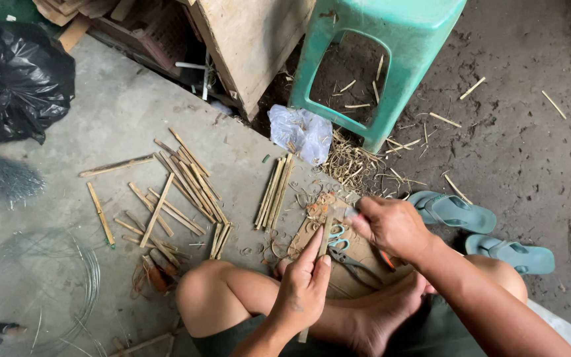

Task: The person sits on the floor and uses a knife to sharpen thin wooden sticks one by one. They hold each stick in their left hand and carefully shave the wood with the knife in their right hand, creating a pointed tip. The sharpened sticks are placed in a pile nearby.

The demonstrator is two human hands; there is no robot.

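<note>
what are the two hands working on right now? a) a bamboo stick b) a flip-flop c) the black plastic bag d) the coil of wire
a: the left hand grips a thin bamboo stick upright over the lap, and the right hand meets its top end, apparently with a blade; the coil of wire, the black bag and the flip-flops lie untouched.
</note>
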